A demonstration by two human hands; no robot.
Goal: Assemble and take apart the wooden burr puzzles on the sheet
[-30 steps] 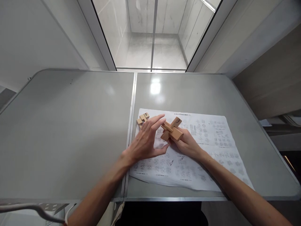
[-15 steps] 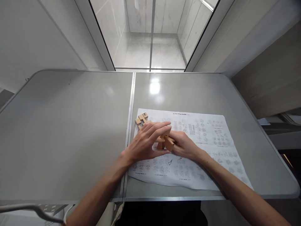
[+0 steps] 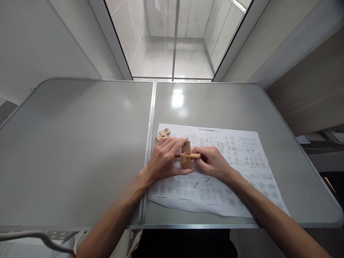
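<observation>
A wooden interlocking puzzle (image 3: 186, 160) of crossed pieces is held above the printed sheet, with a round-ended bar sticking out to the right. My left hand (image 3: 166, 156) grips it from the left, fingers over the top and thumb underneath. From the right, my right hand (image 3: 212, 162) has its curled fingers at the puzzle's right side, by the protruding bar; its fingertips are partly hidden. Behind my left hand lie notched wooden pieces (image 3: 163, 133), one marked 3, partly covered by the hand.
A large paper sheet (image 3: 242, 150) printed with small diagrams lies under both hands. The grey folding table (image 3: 94, 143) has a metal seam (image 3: 150, 132) left of the sheet. A glass door (image 3: 174, 39) stands behind the table. A grey cable (image 3: 34, 234) runs at lower left.
The wooden puzzle has turned in my hands, so its bar now points right instead of down and right. My right hand has shifted its fingers slightly. The loose pieces stay put.
</observation>
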